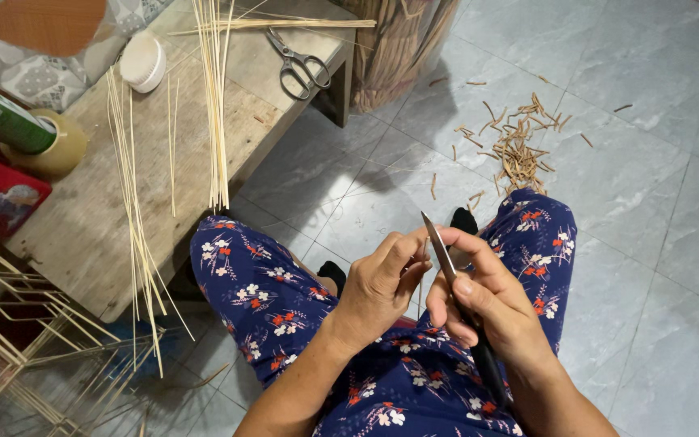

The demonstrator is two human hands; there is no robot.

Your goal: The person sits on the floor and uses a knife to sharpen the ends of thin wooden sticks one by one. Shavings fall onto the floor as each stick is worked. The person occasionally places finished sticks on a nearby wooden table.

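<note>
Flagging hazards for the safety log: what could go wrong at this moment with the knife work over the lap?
1. The right hand holds a black-handled steel knife whose blade lies right by the left hand fingers pinching a thin bamboo sliver; a slip could cut them.
2. The work sits above the floral-trousered thighs, so a dropped blade may land there.

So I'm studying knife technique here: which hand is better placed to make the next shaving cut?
Probably the right hand: it grips the knife, blade up against the thin stick pinched by the left hand.
</note>
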